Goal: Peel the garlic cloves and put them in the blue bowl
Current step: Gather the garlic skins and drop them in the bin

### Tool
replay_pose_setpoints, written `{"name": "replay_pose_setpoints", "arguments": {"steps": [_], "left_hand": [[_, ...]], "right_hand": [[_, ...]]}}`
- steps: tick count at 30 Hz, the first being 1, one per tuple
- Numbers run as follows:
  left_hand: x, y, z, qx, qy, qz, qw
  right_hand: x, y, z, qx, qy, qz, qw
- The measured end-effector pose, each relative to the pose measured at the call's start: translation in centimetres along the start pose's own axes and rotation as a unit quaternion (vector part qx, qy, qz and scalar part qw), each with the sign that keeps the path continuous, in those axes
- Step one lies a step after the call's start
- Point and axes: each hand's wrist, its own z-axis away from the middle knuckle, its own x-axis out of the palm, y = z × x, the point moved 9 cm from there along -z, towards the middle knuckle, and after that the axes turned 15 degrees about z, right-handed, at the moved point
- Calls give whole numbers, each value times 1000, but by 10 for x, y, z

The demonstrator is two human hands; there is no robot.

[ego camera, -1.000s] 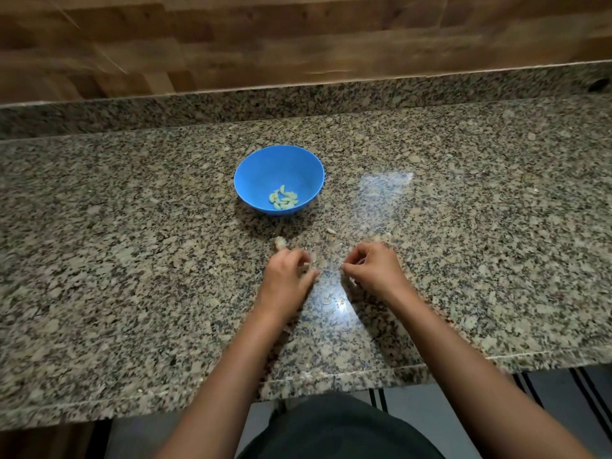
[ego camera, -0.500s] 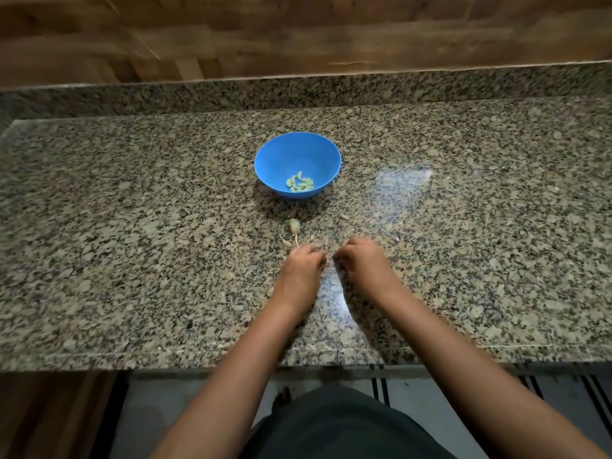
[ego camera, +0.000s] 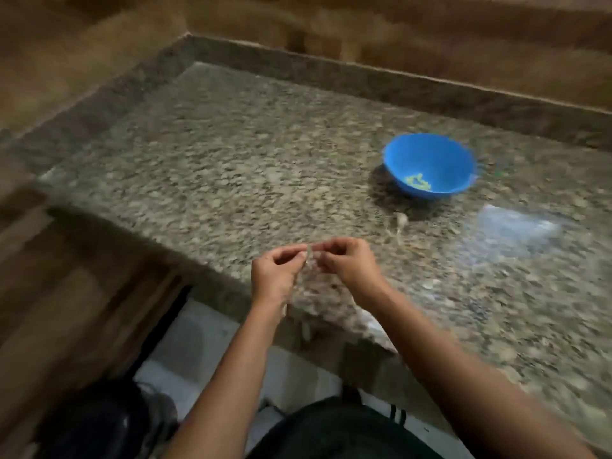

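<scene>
Pinching garlic clove [ego camera: 310, 258] between fingers [ego camera: 297, 255], left hand [ego camera: 274, 276] and right hand [ego camera: 351, 265] together.

One view only, worn on the head: it looks forward and down across the counter [ego camera: 231, 180], tilted (and blurred). The left grip [ego camera: 275, 276] and right grip [ego camera: 351, 263] sit close, near centre; the blue bowl [ego camera: 430, 157] lies beyond them, to their right.

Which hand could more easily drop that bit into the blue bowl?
Probably the right hand: both pinch the small pale piece, but the round blue plastic bowl sits on its side.
</scene>
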Motion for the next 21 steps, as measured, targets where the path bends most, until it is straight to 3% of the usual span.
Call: {"name": "replay_pose_setpoints", "arguments": {"steps": [5,11,21], "left_hand": [[-177,25,18,24,185,89,978],[-384,39,62,59,345,147,925],[-592,-29,80,1,507,228,832]], "right_hand": [[165,-51,14,-11,-184,-37,982],[374,-76,62,9,-317,-21,948],[604,-60,104,56,-404,42,912]]}}
